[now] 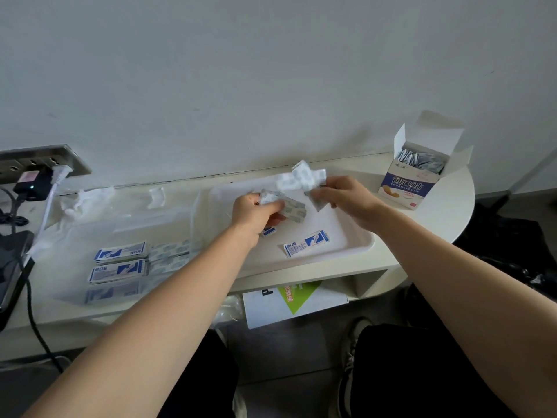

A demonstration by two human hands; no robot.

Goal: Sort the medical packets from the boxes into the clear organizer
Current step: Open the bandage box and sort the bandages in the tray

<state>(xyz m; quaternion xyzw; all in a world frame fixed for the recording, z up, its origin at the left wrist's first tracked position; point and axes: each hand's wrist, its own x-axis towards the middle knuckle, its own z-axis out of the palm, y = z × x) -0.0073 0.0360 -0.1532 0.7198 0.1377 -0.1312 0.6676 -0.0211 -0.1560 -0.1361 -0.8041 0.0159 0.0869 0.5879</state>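
Observation:
Over a white tray [355,248], my left hand [256,214] grips a small stack of bandage packets [289,206]. My right hand [343,194] pinches a fanned bunch of white packets [301,178] just above and right of it. A blue-and-white packet [307,242] lies flat on the tray near its front edge, and another peeks out under my left wrist. The clear organizer [126,224] sits to the left, holding blue-printed packets [120,253] and pale packets [170,251] in its front compartments. An open bandage box [419,176] full of packets stands at the right.
A wall socket plate with plugs and a black adapter [30,182] sits at far left, cables trailing over the table edge. A dark device [12,267] lies at the left edge. A white and green box [289,300] rests on the shelf below.

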